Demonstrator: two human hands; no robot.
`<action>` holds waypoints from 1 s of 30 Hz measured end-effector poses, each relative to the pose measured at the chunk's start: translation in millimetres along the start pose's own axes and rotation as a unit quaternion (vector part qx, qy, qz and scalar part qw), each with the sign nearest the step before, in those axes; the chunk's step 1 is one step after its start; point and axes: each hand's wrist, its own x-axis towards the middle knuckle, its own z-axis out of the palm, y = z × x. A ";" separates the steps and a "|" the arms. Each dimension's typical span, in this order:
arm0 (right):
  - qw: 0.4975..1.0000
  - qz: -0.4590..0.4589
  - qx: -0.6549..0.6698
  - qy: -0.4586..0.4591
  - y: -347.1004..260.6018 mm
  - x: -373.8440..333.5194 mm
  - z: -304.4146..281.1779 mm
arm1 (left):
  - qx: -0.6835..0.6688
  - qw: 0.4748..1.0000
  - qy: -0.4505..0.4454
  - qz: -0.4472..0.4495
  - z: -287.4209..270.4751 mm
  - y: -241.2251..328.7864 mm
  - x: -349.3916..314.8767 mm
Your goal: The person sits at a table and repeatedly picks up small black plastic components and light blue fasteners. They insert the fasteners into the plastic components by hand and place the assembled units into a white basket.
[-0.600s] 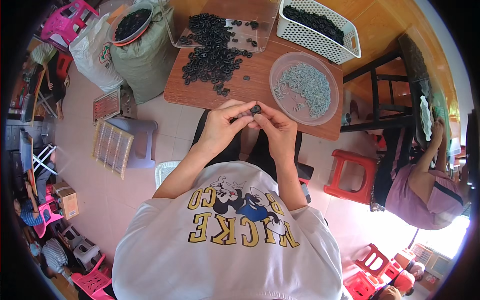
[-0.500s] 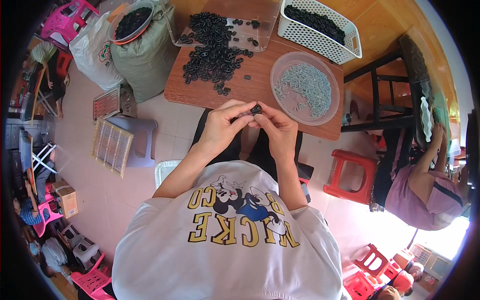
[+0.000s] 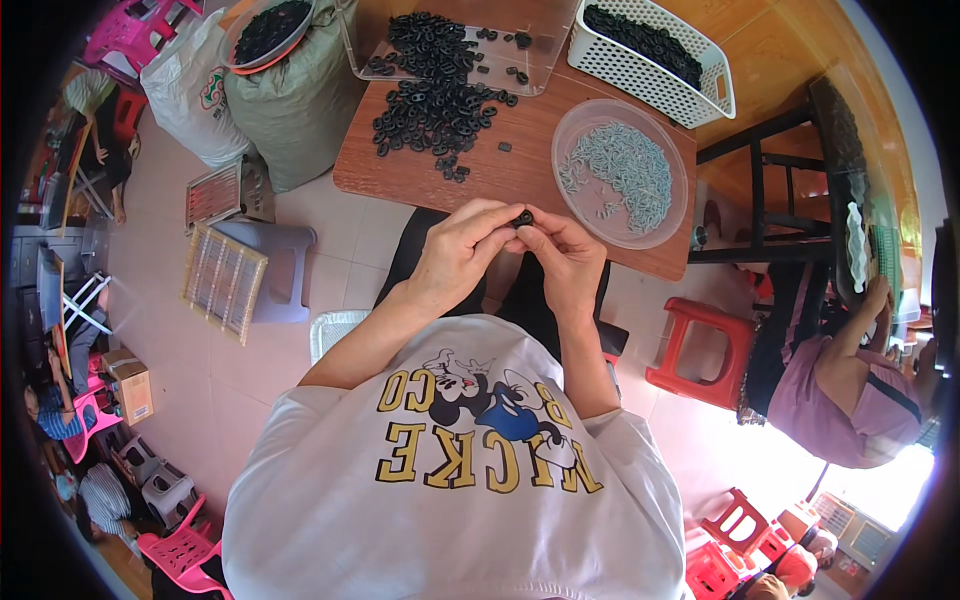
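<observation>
A small black plastic piece (image 3: 522, 219) with a hole is pinched between the fingertips of both my hands, just off the table's near edge. My left hand (image 3: 457, 250) grips it from one side, fingers bent; my right hand (image 3: 567, 254) closes on the other side with thumb and forefinger. Whether a smaller part is inside the pinch cannot be seen. Beyond my hands, a heap of similar black oval pieces (image 3: 425, 118) spreads over the brown table (image 3: 520, 165) from a tipped clear bin (image 3: 550, 75). At right a round clear basin (image 3: 566, 212) holds many small silvery screw-like pieces (image 3: 640, 175).
A white perforated basket (image 3: 650, 93) of black parts stands at the table's far right. Sacks (image 3: 290, 125), a grey stool (image 3: 285, 270) and a bamboo rack (image 3: 222, 285) are on the left. A red stool (image 3: 690, 355) and another person (image 3: 840, 390) are at right.
Both hands have shifted slightly right in the picture, still pinching the black piece, which has turned a little. The table also appears slightly shifted as the view moves.
</observation>
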 end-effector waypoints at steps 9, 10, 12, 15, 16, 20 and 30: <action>1.000 0.005 0.005 0.006 15.2 -8.2 1.6 | -0.004 1.000 -0.021 0.019 -1.7 -15.2 -8.7; 1.000 0.004 0.008 0.004 13.7 -8.2 1.1 | -0.014 0.999 -0.028 0.013 -1.8 -15.6 -7.8; 1.000 0.016 0.003 -0.002 5.5 -3.0 -0.5 | -0.047 0.998 -0.041 -0.014 -0.5 -16.1 -4.2; 0.999 0.009 -0.043 0.011 -30.8 15.2 -1.2 | -0.141 0.988 -0.024 -0.066 2.3 -15.7 -1.1; 0.997 -0.025 -0.071 0.035 -51.3 24.5 -1.2 | -0.189 0.979 0.000 -0.076 4.9 -16.5 -1.1; 0.890 -0.361 -0.215 0.178 -130.3 87.6 -26.7 | -0.184 0.976 0.013 -0.113 4.8 -26.6 -5.5; 0.845 -0.273 -0.460 0.009 -56.9 113.6 -7.1 | -0.104 0.970 -0.079 -0.204 -11.2 -41.8 -37.8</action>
